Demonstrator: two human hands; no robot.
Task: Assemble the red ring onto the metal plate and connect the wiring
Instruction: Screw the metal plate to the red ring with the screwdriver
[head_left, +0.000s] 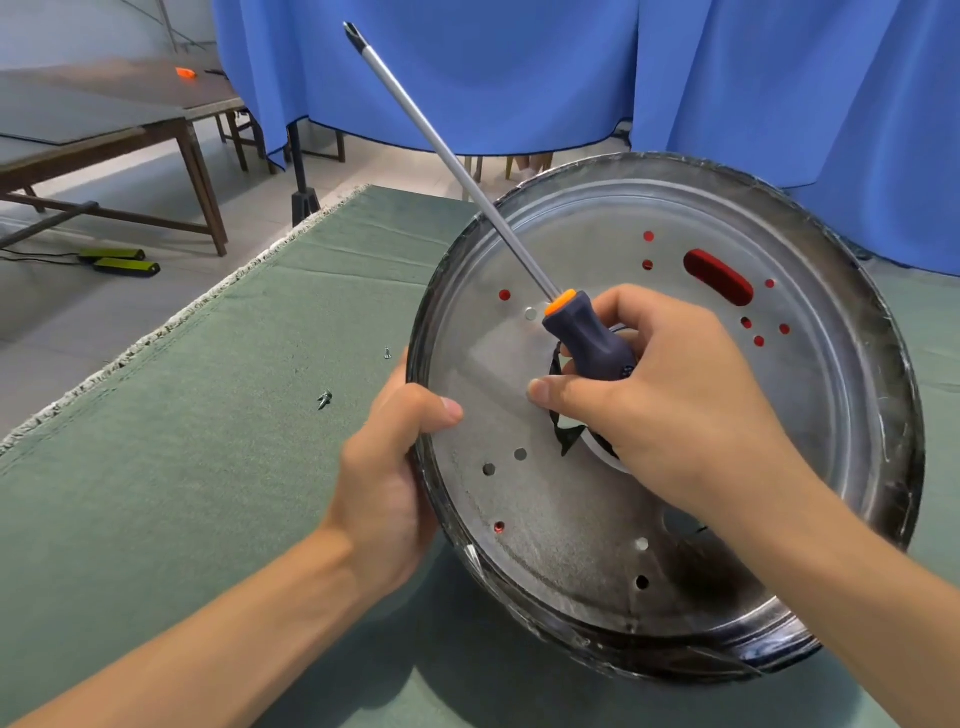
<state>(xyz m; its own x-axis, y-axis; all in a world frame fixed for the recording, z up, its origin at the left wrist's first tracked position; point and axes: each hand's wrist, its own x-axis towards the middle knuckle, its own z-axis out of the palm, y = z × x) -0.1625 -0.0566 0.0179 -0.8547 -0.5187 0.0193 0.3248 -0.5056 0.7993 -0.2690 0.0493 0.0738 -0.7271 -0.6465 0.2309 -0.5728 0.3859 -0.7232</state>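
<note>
Midway: left hand grips plate rim, right hand holds screwdriver idle, tip up. Red ring shows through holes; screws loose on worktop, wiring unconnected.

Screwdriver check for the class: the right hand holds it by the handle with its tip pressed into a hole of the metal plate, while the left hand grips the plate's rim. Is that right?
Not quite. In the head view the screwdriver points up and away; its tip is in the air, clear of the metal plate. The right hand does hold the handle, and the left hand grips the rim.
</note>
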